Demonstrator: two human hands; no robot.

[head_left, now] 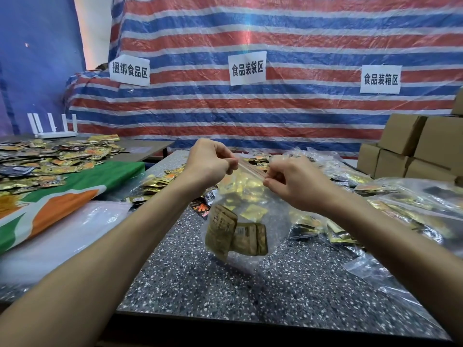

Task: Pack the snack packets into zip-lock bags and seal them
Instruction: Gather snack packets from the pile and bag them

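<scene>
bag: clear zip-lock bag held up above the speckled stone table, zip strip stretched between both hands
contents: flat gold foil snack packets bunched low inside
left hand: fingers curled, pinching the strip's left end
right hand: pinching the right end
around: loose packets heaped left, filled bags right, partly behind the right forearm
back: cardboard boxes, striped tarp
</scene>
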